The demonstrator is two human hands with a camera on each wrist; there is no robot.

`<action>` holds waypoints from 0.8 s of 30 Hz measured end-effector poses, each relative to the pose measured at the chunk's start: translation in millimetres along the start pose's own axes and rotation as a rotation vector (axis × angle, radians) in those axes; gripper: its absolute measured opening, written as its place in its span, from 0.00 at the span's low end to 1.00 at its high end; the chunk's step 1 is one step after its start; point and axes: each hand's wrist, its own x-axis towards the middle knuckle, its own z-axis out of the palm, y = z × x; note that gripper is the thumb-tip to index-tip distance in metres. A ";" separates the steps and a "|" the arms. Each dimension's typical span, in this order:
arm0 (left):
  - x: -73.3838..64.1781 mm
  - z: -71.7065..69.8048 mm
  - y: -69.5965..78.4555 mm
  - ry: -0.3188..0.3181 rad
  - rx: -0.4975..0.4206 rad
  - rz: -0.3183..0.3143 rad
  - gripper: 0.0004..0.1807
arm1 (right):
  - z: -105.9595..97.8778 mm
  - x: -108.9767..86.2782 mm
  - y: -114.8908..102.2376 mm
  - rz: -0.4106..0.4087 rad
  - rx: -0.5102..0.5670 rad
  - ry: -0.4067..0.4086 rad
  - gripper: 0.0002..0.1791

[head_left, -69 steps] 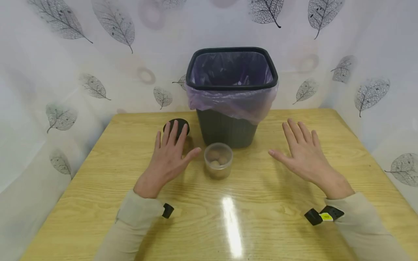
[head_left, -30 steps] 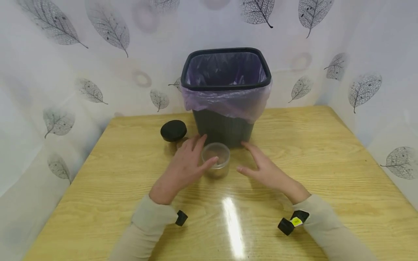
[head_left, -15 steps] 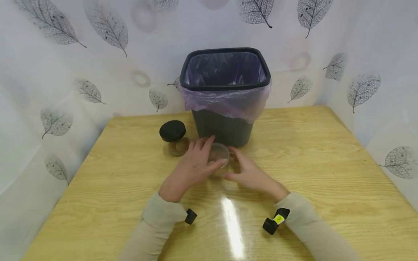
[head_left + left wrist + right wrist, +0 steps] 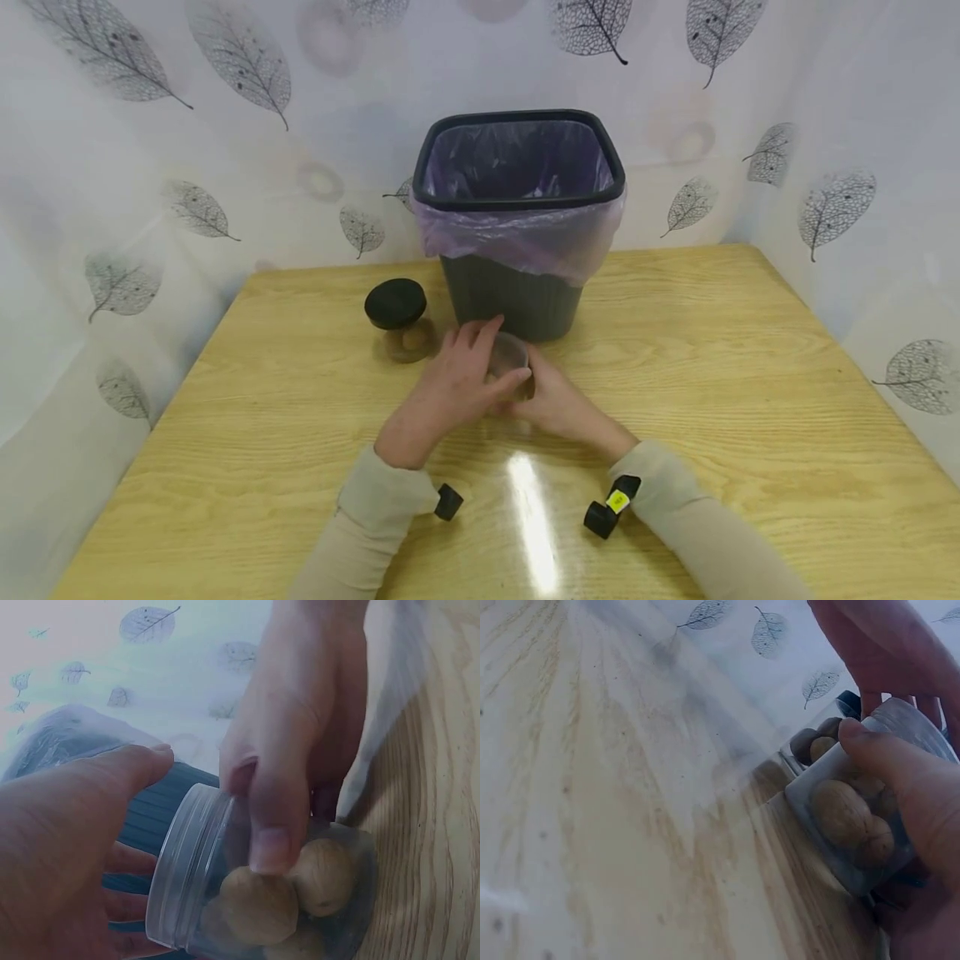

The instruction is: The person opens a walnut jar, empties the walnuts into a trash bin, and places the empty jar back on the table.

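Observation:
A clear, lidless plastic jar (image 4: pixel 507 353) stands on the table, with several round, walnut-like nuts (image 4: pixel 259 906) inside. My right hand (image 4: pixel 561 402) grips its body from the right, the thumb lying along the near wall in both wrist views. Around the jar's mouth on the left, my left hand (image 4: pixel 448 385) is spread, fingers behind the rim and thumb apart from them; whether it touches the rim is unclear. Left of it stands a second clear jar (image 4: pixel 408 340) with a black lid (image 4: pixel 395 303), also holding nuts (image 4: pixel 817 742).
Directly behind the jars is a dark waste bin (image 4: pixel 517 300) lined with a purple bag (image 4: pixel 525 237). A leaf-patterned cloth (image 4: pixel 300 167) encloses the back and sides of the wooden table (image 4: pixel 712 350).
Both hands have come inward from their flat, spread pose to the lidless jar. The right hand has taken hold of it. The black-lidded jar has come into fuller view.

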 end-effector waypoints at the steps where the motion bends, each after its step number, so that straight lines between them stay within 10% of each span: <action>1: 0.0 0.3 0.5 0.008 0.004 0.009 0.43 | 0.5 -0.3 1.0 0.002 0.002 0.005 0.52; 13: 3.3 2.2 5.6 0.038 0.012 0.033 0.42 | -7.8 -5.0 -5.8 0.034 -0.057 0.069 0.50; 24: 7.7 2.4 13.6 0.125 -0.012 0.070 0.45 | -35.0 -7.3 -26.0 -0.095 -0.469 0.140 0.51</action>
